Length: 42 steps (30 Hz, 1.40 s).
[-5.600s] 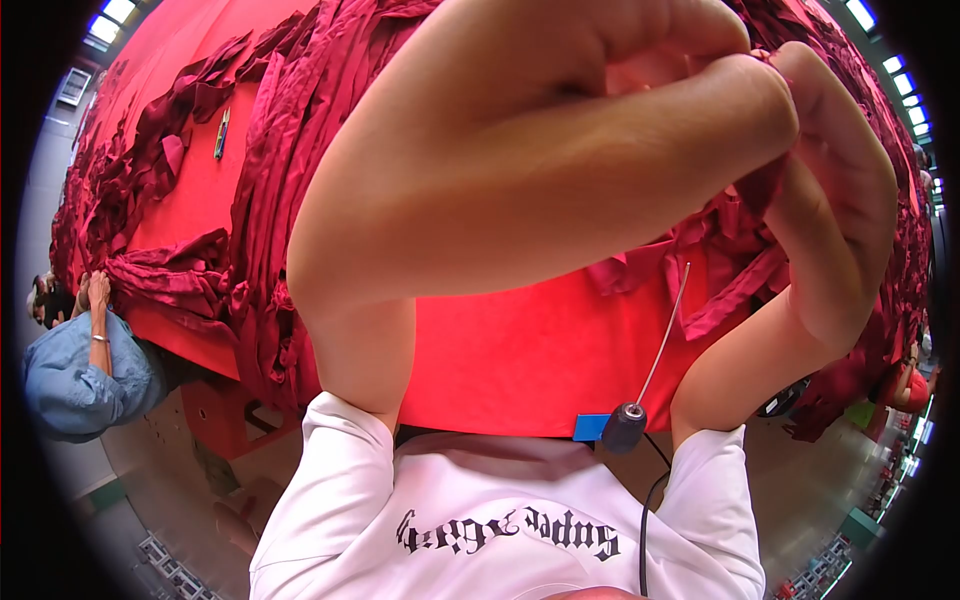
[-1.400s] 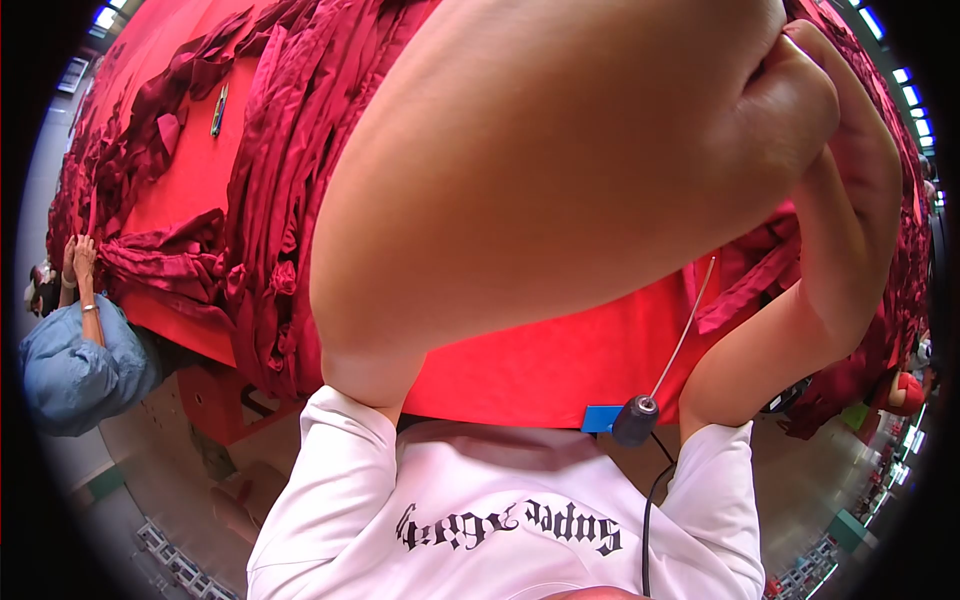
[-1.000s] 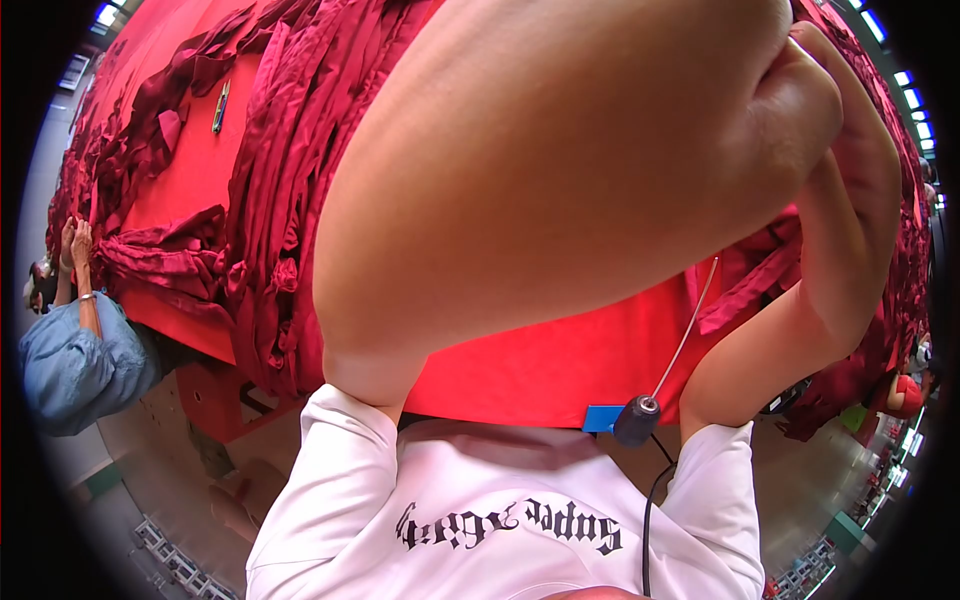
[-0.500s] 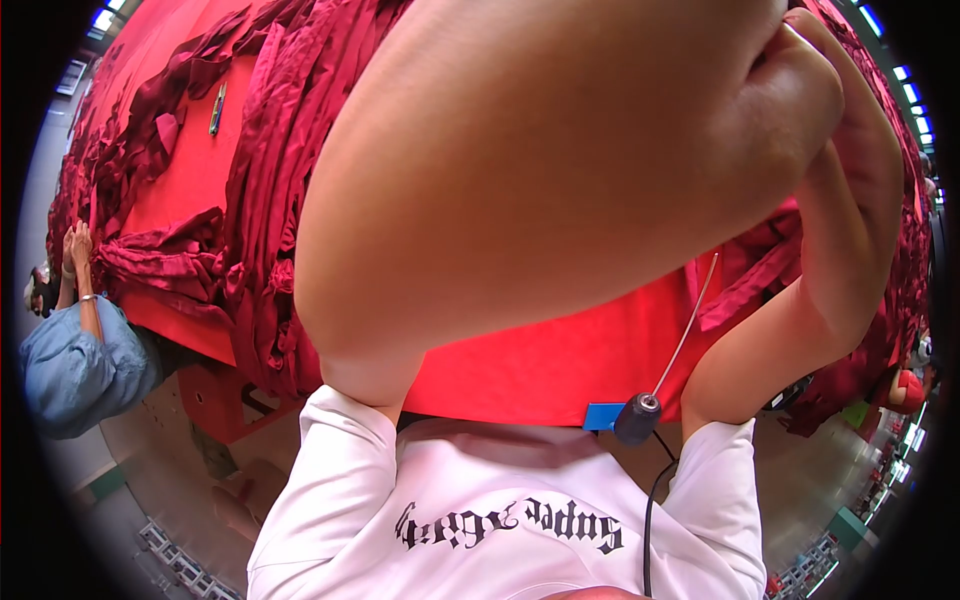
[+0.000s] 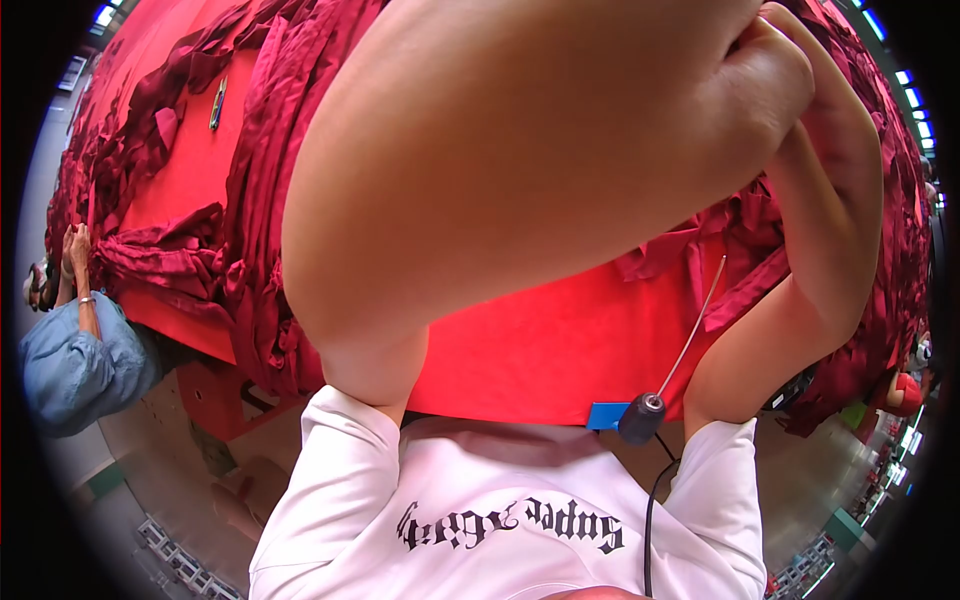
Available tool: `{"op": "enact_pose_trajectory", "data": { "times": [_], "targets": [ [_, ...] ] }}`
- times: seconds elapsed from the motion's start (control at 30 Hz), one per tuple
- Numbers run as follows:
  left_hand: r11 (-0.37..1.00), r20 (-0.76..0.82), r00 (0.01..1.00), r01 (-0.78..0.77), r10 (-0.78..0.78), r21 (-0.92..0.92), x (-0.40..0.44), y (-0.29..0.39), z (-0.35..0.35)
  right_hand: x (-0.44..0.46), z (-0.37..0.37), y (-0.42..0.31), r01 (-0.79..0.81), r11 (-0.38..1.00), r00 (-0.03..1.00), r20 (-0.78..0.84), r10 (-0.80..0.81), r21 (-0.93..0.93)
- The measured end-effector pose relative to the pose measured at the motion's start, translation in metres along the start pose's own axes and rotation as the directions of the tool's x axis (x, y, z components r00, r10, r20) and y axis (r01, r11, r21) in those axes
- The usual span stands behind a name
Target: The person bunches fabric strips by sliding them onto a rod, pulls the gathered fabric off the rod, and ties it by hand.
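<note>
My left arm (image 5: 500, 170) reaches across the view close to the camera and hides much of the table. At the upper right, my left hand (image 5: 770, 80) appears bent and close against my right hand (image 5: 835, 110). The fingers of both hands are hidden, so what they hold, if anything, does not show. Dark red satin fabric (image 5: 745, 225) lies bunched below and beside the hands. A thin metal rod (image 5: 690, 330) rises from a dark grip (image 5: 642, 418) with a black cord, in front of my chest. Beside the grip is a blue flat piece (image 5: 605, 416).
The red table (image 5: 510, 350) carries long strips of satin (image 5: 280, 130) at the left. A slim tool like a pen or cutter (image 5: 217, 105) lies there. A co-worker in a blue top (image 5: 80, 360) has hands (image 5: 78, 250) on the fabric at the far left edge.
My forearms and hands have shifted slightly left and up. More of the bunched fabric beneath them shows on the right. The co-worker at the left has barely moved.
</note>
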<state>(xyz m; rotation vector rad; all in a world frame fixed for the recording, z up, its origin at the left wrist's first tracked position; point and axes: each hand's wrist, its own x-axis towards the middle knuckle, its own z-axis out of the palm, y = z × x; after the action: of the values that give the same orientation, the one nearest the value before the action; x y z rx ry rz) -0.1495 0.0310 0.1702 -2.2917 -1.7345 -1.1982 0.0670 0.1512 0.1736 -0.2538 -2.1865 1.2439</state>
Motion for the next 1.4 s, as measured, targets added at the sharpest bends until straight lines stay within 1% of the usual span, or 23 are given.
{"op": "enact_pose_trajectory", "data": {
  "times": [0.07, 0.13, 0.27, 0.37, 1.07, 1.4],
  "targets": [
    [1.0, -0.002, 1.0, 0.006, -0.006, 0.002, -0.001, 0.0, -0.001, 0.002, 0.005, -0.009, 0.014, 1.0, 1.0, -0.002, -0.014, -0.005],
    [1.0, -0.003, 1.0, 0.01, -0.01, 0.003, -0.001, 0.0, -0.002, 0.006, 0.016, -0.033, 0.022, 0.99, 0.996, 0.078, -0.033, 0.139],
    [1.0, -0.001, 1.0, 0.014, -0.014, 0.005, 0.0, 0.0, -0.003, 0.005, 0.014, -0.034, 0.022, 0.991, 0.996, 0.08, -0.033, 0.135],
    [1.0, 0.003, 1.0, 0.013, -0.014, 0.006, 0.002, 0.001, -0.003, 0.0, -0.001, -0.03, 0.02, 0.991, 0.996, 0.078, -0.03, 0.131],
    [0.999, 0.033, 0.999, 0.033, -0.033, 0.007, 0.007, 0.006, -0.001, 0.0, 0.005, -0.032, -0.004, 0.993, 0.997, 0.081, -0.005, 0.117],
    [0.998, 0.037, 0.998, 0.055, -0.055, 0.009, 0.004, 0.005, -0.004, 0.009, 0.021, -0.034, -0.017, 0.994, 0.995, 0.099, 0.006, 0.111]
  ]
}}
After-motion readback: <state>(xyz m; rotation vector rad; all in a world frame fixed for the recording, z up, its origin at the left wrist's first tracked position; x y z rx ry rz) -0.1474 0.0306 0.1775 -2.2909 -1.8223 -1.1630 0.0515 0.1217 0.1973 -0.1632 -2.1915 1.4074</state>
